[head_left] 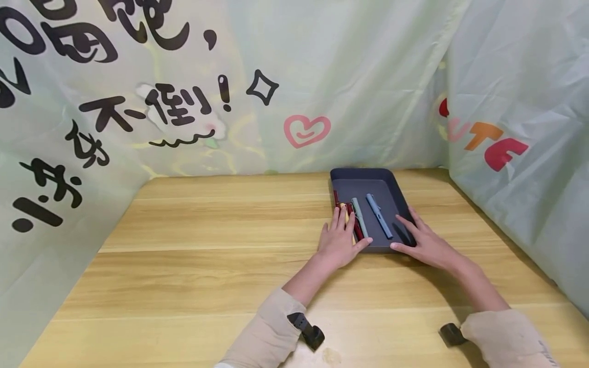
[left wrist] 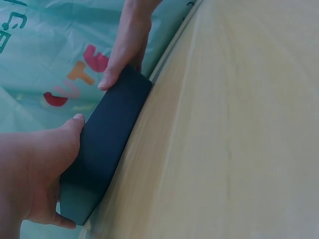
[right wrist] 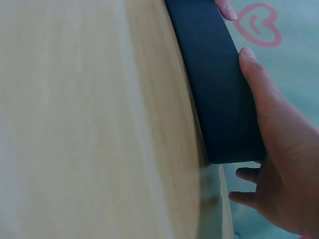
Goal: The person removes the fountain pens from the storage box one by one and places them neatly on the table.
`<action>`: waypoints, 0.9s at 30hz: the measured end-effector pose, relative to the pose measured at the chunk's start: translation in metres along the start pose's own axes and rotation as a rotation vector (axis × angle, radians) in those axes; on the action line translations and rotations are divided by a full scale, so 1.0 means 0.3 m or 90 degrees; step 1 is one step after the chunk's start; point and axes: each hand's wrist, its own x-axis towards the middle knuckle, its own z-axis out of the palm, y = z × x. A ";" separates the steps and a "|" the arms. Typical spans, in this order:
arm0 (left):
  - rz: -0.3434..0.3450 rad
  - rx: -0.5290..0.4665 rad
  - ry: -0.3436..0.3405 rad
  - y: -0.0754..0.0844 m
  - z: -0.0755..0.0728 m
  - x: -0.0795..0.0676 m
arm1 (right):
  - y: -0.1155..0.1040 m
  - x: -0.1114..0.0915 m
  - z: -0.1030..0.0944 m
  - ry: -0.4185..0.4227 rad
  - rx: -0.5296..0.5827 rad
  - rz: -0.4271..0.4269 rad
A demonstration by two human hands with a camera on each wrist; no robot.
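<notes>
A dark blue-grey shallow tray (head_left: 368, 176) lies on the table. Inside it are several pens, among them a blue pen (head_left: 379, 216), a pale green pen (head_left: 360, 216) and a dark red pen (head_left: 358, 228); others are partly hidden by fingers. My left hand (head_left: 339, 242) spreads over the left front corner, fingers at the left side, thumb by the front rim. At the right front corner is my right hand (head_left: 430, 245), its fingers at the right wall and thumb near the front rim. In the wrist views both thumbs touch the upper edge of the tray's front wall.
The tray stands on a wooden table (head_left: 207, 266) near its back edge. Printed cloth (head_left: 349, 66) hangs behind the table and along both sides. Black wrist straps (head_left: 307, 327) are on both sleeves.
</notes>
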 end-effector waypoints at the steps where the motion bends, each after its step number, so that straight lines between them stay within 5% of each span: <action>1: 0.000 -0.001 0.000 -0.005 0.001 -0.002 | -0.003 0.001 0.003 0.001 -0.001 0.000; 27: 0.002 -0.031 -0.007 -0.115 -0.023 -0.075 | -0.108 0.035 0.067 0.008 0.001 0.010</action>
